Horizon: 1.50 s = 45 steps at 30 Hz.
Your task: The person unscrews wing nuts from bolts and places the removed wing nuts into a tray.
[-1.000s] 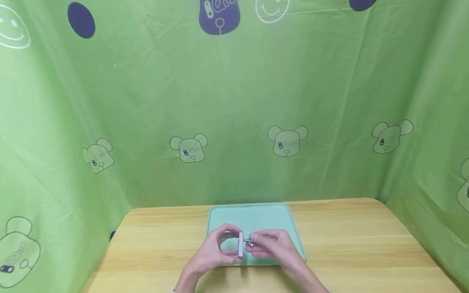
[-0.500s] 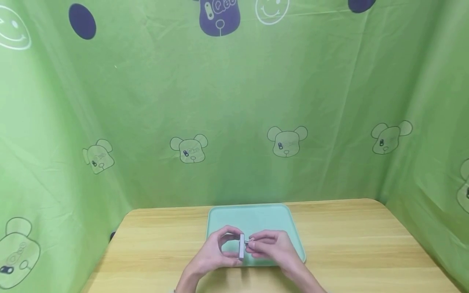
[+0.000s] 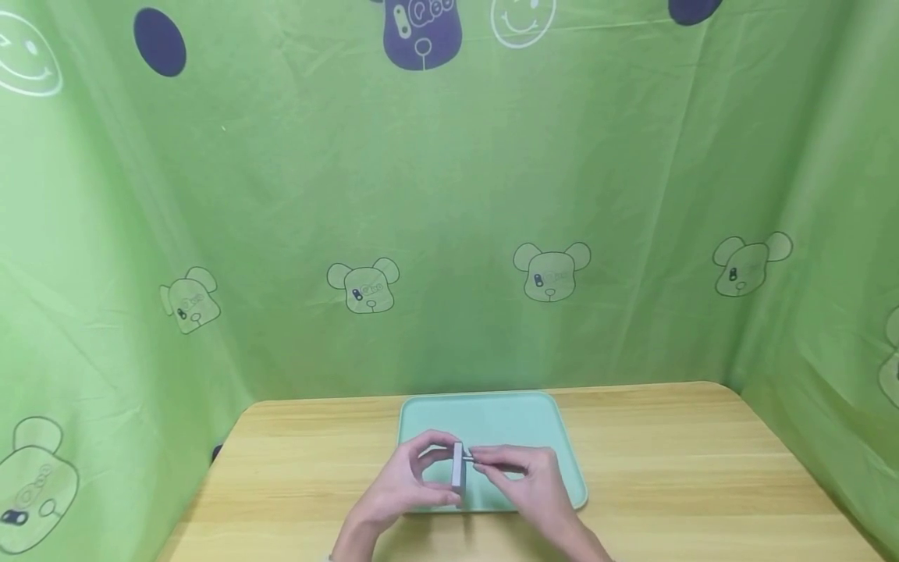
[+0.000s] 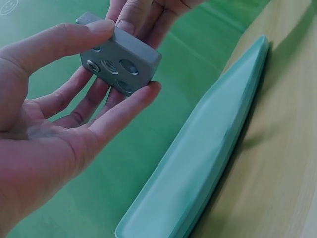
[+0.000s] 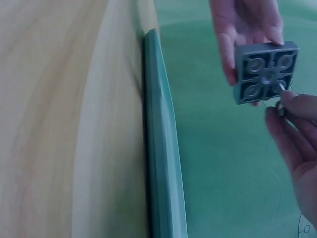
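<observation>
My left hand [image 3: 403,480] holds a small grey square block [image 4: 121,57] by its edges, thumb on one side and fingers on the other. Round holes show on one face in the left wrist view; the ribbed face, with a ring at each corner and one in the centre, shows in the right wrist view. Between thumb and fingers, my right hand [image 3: 530,476] pinches a small metal screw [image 5: 281,109]. Its threaded end is at a corner ring of the ribbed face, while its head is partly hidden by the fingertips. Both hands are raised over the tray's near side.
Below the hands, a mint-green rectangular tray [image 3: 516,414] lies on the wooden table [image 3: 667,460]. A green curtain [image 3: 449,187] with bear-head prints hangs behind the table and along both sides.
The block has shifted slightly left and turned a little. My right hand's fingers have changed their pinch on the screw and now cover its head, which showed before.
</observation>
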Available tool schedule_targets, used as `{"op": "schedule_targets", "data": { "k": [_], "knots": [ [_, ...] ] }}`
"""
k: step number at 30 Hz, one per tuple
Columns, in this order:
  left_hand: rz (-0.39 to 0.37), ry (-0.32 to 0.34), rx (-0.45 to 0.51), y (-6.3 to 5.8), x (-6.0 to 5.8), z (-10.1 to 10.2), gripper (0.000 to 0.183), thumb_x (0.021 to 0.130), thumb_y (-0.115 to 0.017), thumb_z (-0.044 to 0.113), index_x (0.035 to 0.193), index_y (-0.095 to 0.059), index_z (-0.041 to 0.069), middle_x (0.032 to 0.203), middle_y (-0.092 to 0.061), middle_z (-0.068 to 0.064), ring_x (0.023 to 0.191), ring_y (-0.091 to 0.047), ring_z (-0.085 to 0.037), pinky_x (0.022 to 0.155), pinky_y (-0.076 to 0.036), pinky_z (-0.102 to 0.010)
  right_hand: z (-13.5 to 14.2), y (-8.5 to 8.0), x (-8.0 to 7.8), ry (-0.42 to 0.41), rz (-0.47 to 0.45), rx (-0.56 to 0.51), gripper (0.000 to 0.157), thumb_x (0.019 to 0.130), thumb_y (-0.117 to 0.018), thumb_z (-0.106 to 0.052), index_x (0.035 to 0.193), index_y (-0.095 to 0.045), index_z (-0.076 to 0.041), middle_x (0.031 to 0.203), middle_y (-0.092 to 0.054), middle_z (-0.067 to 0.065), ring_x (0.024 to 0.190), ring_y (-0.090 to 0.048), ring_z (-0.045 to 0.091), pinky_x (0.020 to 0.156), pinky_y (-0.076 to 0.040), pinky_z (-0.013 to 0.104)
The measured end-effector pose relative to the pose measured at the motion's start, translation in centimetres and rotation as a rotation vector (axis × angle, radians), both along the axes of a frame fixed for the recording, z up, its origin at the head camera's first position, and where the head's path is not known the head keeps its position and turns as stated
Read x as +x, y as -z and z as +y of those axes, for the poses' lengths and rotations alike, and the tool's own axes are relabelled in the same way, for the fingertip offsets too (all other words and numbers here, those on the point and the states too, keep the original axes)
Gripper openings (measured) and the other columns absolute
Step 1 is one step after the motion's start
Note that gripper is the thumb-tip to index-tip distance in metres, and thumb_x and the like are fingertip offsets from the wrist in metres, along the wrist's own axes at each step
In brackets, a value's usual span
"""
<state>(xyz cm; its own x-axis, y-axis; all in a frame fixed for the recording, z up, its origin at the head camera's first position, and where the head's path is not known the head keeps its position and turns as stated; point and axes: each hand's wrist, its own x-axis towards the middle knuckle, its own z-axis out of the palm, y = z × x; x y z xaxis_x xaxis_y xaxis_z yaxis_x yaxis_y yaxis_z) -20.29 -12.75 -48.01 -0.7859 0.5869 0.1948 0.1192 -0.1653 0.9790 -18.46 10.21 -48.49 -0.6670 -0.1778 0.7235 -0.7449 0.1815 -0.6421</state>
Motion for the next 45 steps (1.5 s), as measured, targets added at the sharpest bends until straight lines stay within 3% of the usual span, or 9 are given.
{"op": "schedule_targets", "data": {
  "k": [4, 9, 13, 17, 22, 27, 33, 38, 45],
  "knots": [
    [-0.008, 0.025, 0.030, -0.1, 0.0, -0.1, 0.067, 0.077, -0.078, -0.010, 0.137, -0.051, -0.005, 0.141, -0.048, -0.025, 0.134, -0.050, -0.042, 0.097, -0.059, -0.052, 0.1, 0.4, -0.6, 0.006, 0.289, 0.047, 0.027, 0.074, -0.081, 0.015, 0.096, -0.080, 0.000, 0.100, -0.077, 0.016, 0.090, -0.076, 0.026, 0.085, -0.062, 0.025],
    [-0.018, 0.045, 0.048, -0.2, 0.0, -0.3, 0.067, 0.077, -0.077, -0.010, 0.138, -0.049, -0.005, 0.140, -0.049, -0.023, 0.133, -0.050, -0.043, 0.096, -0.060, -0.052, 0.0, 0.3, -1.1, 0.024, 0.557, 0.102, 0.009, 0.092, -0.073, -0.002, 0.100, -0.079, 0.000, 0.101, -0.076, 0.020, 0.089, -0.076, 0.031, 0.087, -0.062, 0.028],
    [-0.021, 0.052, 0.058, -0.3, 0.0, -0.4, 0.067, 0.077, -0.076, -0.010, 0.138, -0.048, -0.006, 0.141, -0.048, -0.023, 0.134, -0.049, -0.043, 0.097, -0.059, -0.052, -0.2, 0.0, -1.0, 0.047, 0.627, 0.126, 0.018, 0.101, -0.064, -0.010, 0.100, -0.078, 0.001, 0.102, -0.076, 0.020, 0.090, -0.076, 0.032, 0.088, -0.062, 0.029],
    [-0.014, 0.054, 0.062, -0.3, 0.0, -0.5, 0.066, 0.077, -0.076, -0.010, 0.137, -0.048, -0.006, 0.141, -0.048, -0.024, 0.134, -0.049, -0.044, 0.097, -0.059, -0.052, -0.2, 0.0, -1.0, 0.048, 0.595, 0.134, 0.014, 0.098, -0.069, -0.010, 0.100, -0.078, 0.001, 0.103, -0.076, 0.020, 0.089, -0.076, 0.032, 0.088, -0.062, 0.029],
    [-0.032, 0.038, 0.058, -0.2, -0.1, -0.4, 0.067, 0.076, -0.076, -0.011, 0.137, -0.049, -0.005, 0.143, -0.045, -0.028, 0.134, -0.047, -0.049, 0.097, -0.059, -0.054, 0.1, -0.1, -0.7, 0.016, 0.376, 0.100, 0.029, 0.078, -0.087, -0.002, 0.106, -0.078, -0.003, 0.110, -0.076, 0.017, 0.097, -0.075, 0.031, 0.097, -0.059, 0.028],
    [-0.034, 0.005, 0.036, -0.1, -0.1, -0.3, 0.068, 0.074, -0.076, -0.012, 0.136, -0.050, -0.005, 0.141, -0.049, -0.023, 0.134, -0.050, -0.042, 0.097, -0.059, -0.054, 0.4, -0.8, 0.2, -0.020, -0.134, -0.065, 0.027, 0.086, -0.081, -0.007, 0.113, -0.077, -0.006, 0.115, -0.075, 0.010, 0.101, -0.074, 0.025, 0.093, -0.061, 0.030],
    [-0.005, -0.017, 0.014, 0.0, -0.1, -0.1, 0.070, 0.072, -0.079, -0.012, 0.136, -0.051, -0.005, 0.141, -0.052, -0.018, 0.135, -0.049, -0.043, 0.100, -0.057, -0.054, 0.4, -1.6, 0.3, -0.047, -0.674, -0.288, 0.038, 0.092, -0.077, -0.018, 0.119, -0.069, 0.008, 0.109, -0.074, 0.020, 0.093, -0.075, 0.033, 0.081, -0.066, 0.041],
    [0.022, -0.014, 0.006, 0.0, 0.0, 0.2, 0.068, 0.072, -0.080, -0.012, 0.134, -0.053, -0.002, 0.140, -0.051, -0.019, 0.134, -0.048, -0.047, 0.100, -0.057, -0.053, 0.7, -1.6, 0.4, -0.112, -0.865, -0.329, 0.043, 0.093, -0.077, -0.020, 0.119, -0.066, 0.013, 0.106, -0.073, 0.025, 0.092, -0.075, 0.035, 0.082, -0.065, 0.043],
    [0.061, -0.018, -0.038, -0.1, 0.2, 0.5, 0.068, 0.072, -0.081, -0.011, 0.134, -0.054, -0.003, 0.139, -0.051, -0.018, 0.129, -0.056, -0.036, 0.099, -0.059, -0.049, 0.8, -1.4, 0.4, -0.182, -0.933, -0.315, 0.038, 0.092, -0.077, -0.017, 0.115, -0.068, 0.012, 0.107, -0.073, 0.026, 0.093, -0.076, 0.033, 0.084, -0.065, 0.042]
  ]
}}
